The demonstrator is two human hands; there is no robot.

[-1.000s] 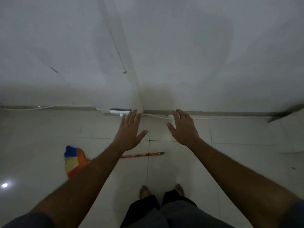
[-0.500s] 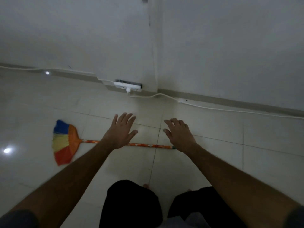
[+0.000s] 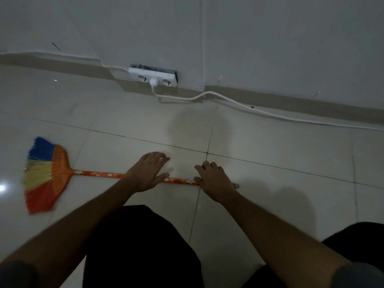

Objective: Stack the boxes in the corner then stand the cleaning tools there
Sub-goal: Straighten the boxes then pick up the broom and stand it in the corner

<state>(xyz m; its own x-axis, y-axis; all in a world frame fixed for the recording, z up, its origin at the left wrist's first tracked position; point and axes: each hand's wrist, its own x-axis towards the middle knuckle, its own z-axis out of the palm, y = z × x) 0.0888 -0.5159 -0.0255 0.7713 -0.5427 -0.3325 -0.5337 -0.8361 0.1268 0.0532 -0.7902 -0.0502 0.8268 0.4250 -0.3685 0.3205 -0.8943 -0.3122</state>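
A broom point(image 3: 97, 174) lies flat on the white tiled floor, its orange patterned handle running left to right and its fan of blue, yellow and red bristles point(image 3: 42, 175) at the left. My left hand point(image 3: 148, 172) hovers palm down over the middle of the handle with straight fingers. My right hand point(image 3: 214, 179) is over the handle's right end, fingers bent a little, with nothing plainly gripped. No boxes are in view.
A white power strip point(image 3: 152, 76) sits at the foot of the wall, and its white cable point(image 3: 239, 103) trails right along the skirting. A wall edge point(image 3: 201, 38) runs up just right of the strip. My dark-trousered knees point(image 3: 141, 246) fill the bottom.
The view has tipped down toward the floor and I have crouched. Both hands dropped from in front of the wall to just over the broom handle.
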